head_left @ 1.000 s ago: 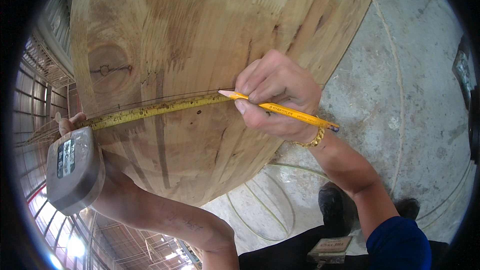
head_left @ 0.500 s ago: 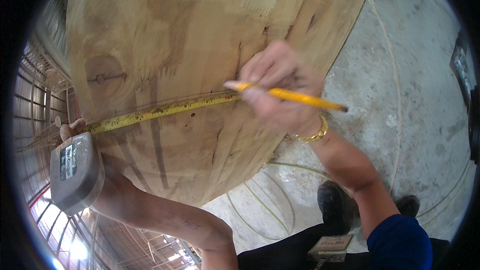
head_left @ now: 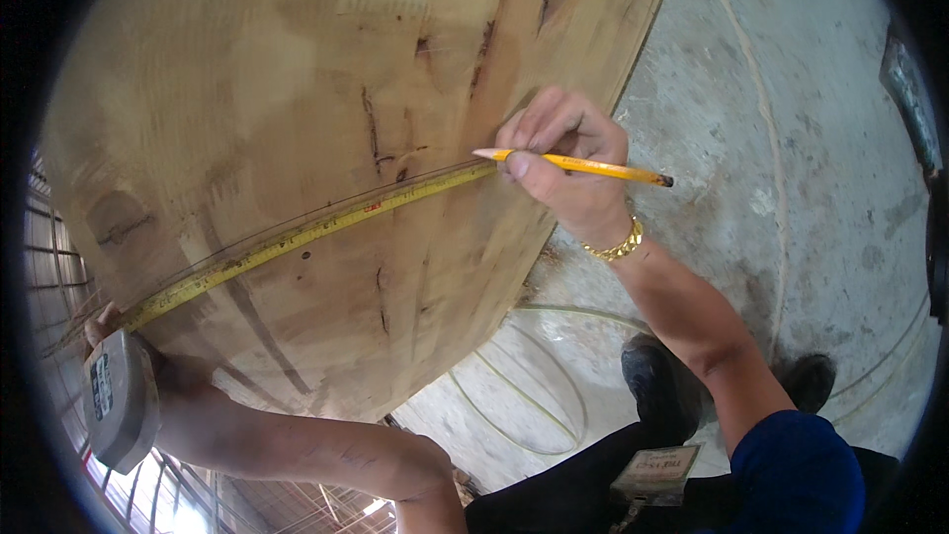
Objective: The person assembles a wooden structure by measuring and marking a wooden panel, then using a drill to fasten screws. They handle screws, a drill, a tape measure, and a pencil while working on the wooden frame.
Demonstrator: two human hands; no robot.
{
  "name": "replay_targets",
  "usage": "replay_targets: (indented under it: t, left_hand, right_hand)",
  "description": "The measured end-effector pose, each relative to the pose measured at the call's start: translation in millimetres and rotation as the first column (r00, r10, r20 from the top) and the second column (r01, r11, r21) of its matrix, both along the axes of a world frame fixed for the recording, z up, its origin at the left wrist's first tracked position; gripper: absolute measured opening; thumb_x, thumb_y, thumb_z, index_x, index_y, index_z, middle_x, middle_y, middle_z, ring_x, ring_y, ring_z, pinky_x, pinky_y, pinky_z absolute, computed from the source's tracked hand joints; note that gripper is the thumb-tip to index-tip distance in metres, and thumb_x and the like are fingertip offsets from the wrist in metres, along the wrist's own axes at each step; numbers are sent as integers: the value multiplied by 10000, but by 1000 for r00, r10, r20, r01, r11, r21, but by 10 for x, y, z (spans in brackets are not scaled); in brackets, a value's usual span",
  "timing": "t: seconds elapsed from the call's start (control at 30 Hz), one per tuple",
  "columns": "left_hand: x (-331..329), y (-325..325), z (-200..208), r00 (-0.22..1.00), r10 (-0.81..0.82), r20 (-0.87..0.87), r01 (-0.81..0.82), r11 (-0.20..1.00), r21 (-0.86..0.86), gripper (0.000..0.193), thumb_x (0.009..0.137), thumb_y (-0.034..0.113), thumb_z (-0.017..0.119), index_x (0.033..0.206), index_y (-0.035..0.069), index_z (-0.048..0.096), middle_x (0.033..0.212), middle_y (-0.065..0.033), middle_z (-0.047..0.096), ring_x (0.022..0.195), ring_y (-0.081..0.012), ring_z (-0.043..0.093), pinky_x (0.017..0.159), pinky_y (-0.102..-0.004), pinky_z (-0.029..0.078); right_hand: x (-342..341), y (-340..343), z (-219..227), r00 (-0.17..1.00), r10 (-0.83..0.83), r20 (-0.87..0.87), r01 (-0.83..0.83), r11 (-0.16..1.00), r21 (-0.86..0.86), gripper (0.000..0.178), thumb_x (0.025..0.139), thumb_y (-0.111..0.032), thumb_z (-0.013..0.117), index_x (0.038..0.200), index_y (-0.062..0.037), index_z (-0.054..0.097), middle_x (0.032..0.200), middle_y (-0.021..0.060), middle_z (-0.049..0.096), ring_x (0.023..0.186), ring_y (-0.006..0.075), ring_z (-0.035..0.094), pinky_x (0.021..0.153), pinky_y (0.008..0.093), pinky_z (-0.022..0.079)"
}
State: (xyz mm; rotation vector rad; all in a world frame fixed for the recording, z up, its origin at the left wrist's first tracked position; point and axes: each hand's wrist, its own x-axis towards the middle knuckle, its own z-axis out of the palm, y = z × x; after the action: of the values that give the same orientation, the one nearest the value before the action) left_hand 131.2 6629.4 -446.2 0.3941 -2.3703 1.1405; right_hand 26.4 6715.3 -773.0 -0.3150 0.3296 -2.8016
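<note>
A large wooden panel [head_left: 326, 59] with knots and dark streaks fills the left and middle of the view. Across it runs the yellow blade [head_left: 306, 234] of a tape measure, alongside a thin dark line. At the far left my left hand [head_left: 176, 372] is closed around the tape measure's grey case [head_left: 123, 415], which partly hides the fingers. Near the panel's right edge my right hand [head_left: 573, 163] pinches a yellow pencil [head_left: 603, 168], its tip pointing left just above the blade. The right fingers cover the blade's right end.
Grey concrete floor [head_left: 712, 138] lies to the right of the panel, with a pale hose [head_left: 524, 400] looping near my dark shoes [head_left: 657, 386]. A badge [head_left: 654, 475] hangs at my waist. Metal bars [head_left: 49, 247] show at the left rim.
My right hand has moved from a blurred stroke over the tape to a steadier place nearer the panel's right edge, pencil still pinched. The panel and left hand appear shifted left and lower.
</note>
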Motion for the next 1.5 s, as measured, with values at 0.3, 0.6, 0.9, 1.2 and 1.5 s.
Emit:
replay_targets:
  t: [0.3, 0.6, 0.9, 1.2, 1.5]
  left_hand:
    - [179, -16, 88, 997, 18, 75, -2, 979, -205, 280, 923, 227, 431, 1072, 31, 564, 987, -143, 624, 865, -224, 616, 750, -354, 475]
    - [266, 7, 96, 997, -73, 14, 73, 997, 5, 285, 923, 231, 429, 1074, 29, 564, 986, -141, 624, 864, -221, 616, 749, -351, 474]
    - [318, 10, 95, 995, -100, 3, 99, 993, 64, 291, 923, 234, 427, 1075, 27, 563, 984, -139, 624, 862, -219, 615, 749, -349, 474]
    - [331, -16, 94, 994, -106, 13, 104, 989, 106, 297, 923, 238, 425, 1077, 25, 563, 982, -136, 624, 861, -216, 614, 749, -346, 474]
    - [361, 2, 88, 993, -115, 22, 111, 986, 125, 303, 923, 242, 423, 1079, 23, 563, 981, -134, 625, 860, -214, 613, 748, -343, 473]
  right_hand:
    - [-37, 48, -199, 998, -11, 63, 7, 998, 70, 158, 733, 84, 590, 736, -13, 465, 774, 96, 548, 702, 145, 583, 615, 259, 499]
    - [-17, 58, -255, 998, 13, 54, -18, 996, 93, 162, 729, 34, 628, 730, -21, 475, 774, 91, 556, 696, 127, 574, 613, 245, 494]
    - [67, -51, -118, 999, -13, -51, 16, 998, 57, 194, 704, 43, 660, 717, -25, 479, 769, 63, 539, 705, 121, 572, 615, 236, 483]
    - [38, -37, -139, 984, -52, -169, 81, 983, 167, 193, 721, 82, 625, 707, -19, 462, 775, 82, 508, 702, 171, 577, 619, 287, 500]
    - [56, -23, -146, 990, -30, -136, 50, 989, 142, 183, 714, 63, 645, 707, -14, 479, 767, 79, 518, 701, 160, 577, 611, 276, 493]
